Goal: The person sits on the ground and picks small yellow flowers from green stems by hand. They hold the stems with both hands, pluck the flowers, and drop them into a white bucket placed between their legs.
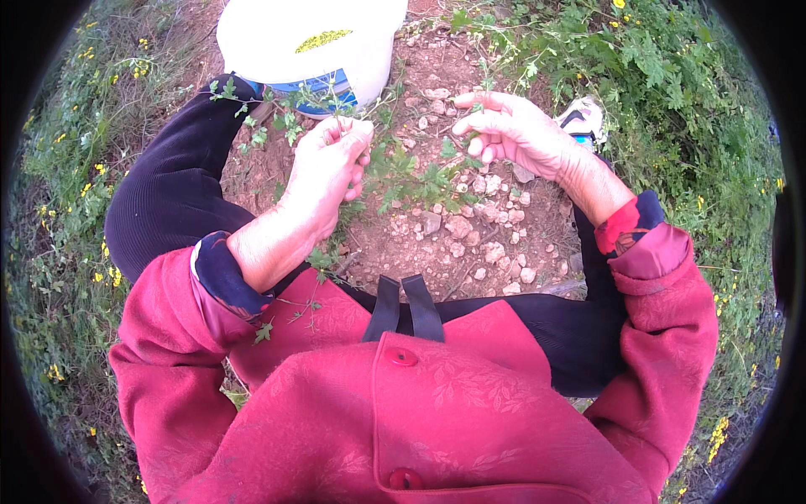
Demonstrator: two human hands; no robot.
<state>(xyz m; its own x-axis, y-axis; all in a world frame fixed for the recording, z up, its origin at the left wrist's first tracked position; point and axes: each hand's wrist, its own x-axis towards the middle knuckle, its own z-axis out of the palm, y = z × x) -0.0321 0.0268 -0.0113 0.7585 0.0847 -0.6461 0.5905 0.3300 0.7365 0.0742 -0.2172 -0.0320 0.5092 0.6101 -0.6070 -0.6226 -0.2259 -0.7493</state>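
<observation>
My left hand (327,167) pinches the thin green stems of a leafy plant (289,120) between thumb and fingers, just below the white plastic bucket (371,63). Small yellow flower heads or buds (323,40) lie in the bucket, whose inside is otherwise washed out by glare. To the right, my right hand (504,129) is raised over the stony soil with its fingers curled and apart. A bit of green shows at its fingertips; whether they grip it I cannot tell. More leafy sprigs (428,183) spread between and below both hands.
Pale stones (494,252) and reddish soil lie between my bent legs. My shoe (582,120) rests by dense green plants (667,82) on the right. Yellow-flowered growth (60,208) borders the left. Two dark straps (423,309) lie at my waist, and a sprig hangs over my red jacket.
</observation>
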